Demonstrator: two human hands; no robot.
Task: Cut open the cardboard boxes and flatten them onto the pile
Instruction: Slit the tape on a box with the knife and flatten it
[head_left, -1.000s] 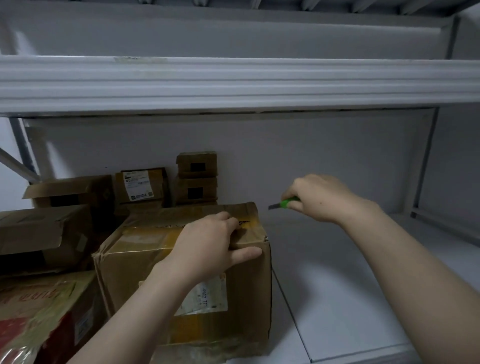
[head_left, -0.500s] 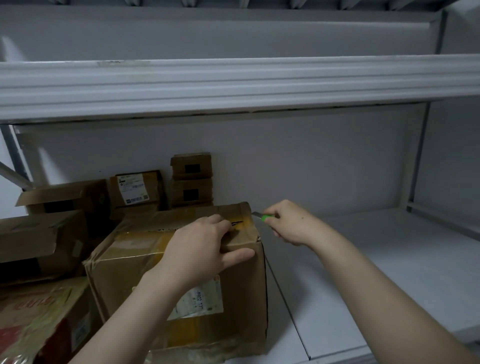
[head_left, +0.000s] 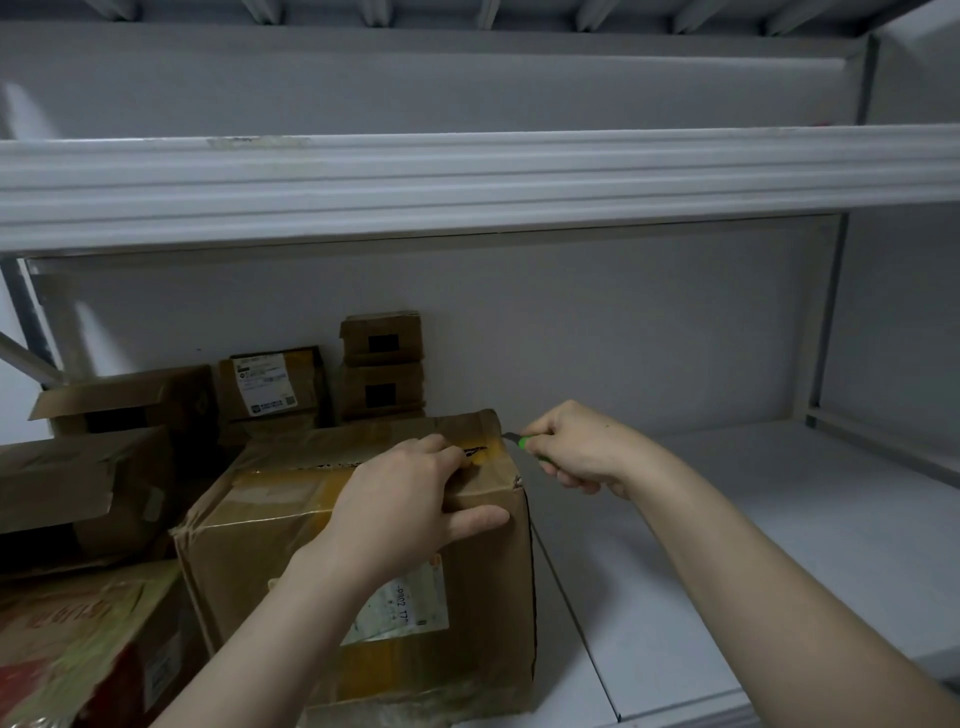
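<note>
One white metal shelving unit: the upper beam (head_left: 467, 176) crosses the whole view, with the white shelf deck (head_left: 753, 545) below it.

Seven brown cardboard boxes are on the deck's left half:
- One large tape-sealed brown box (head_left: 249, 571) stands at the front centre, with a white shipping label (head_left: 410, 603) on its front face.
- One big crumpled box (head_left: 67, 478) is on its left.
- One box with red print (head_left: 78, 639) is in the bottom-left corner, blurred.
- One box with an open flap (head_left: 130, 395) stands behind those.
- One box with a white label (head_left: 275, 384) stands against the back wall.
- Two small boxes are stacked beside it, upper (head_left: 382, 338) on lower (head_left: 382, 389).

Two bare hands:
- The left hand (head_left: 400, 509) presses on the large box's top front edge. Its fingers are bent onto the taped top and its thumb lies straight along the front face.
- The right hand (head_left: 576, 447) is closed in a fist around one green-handled utility knife (head_left: 522, 441). The blade tip is at the tape on the box's top right edge.

Change: a second ago the knife hand hung off to the right, clear of the box. It has since come in and the blade now meets the edge. The left hand has not moved.
</note>
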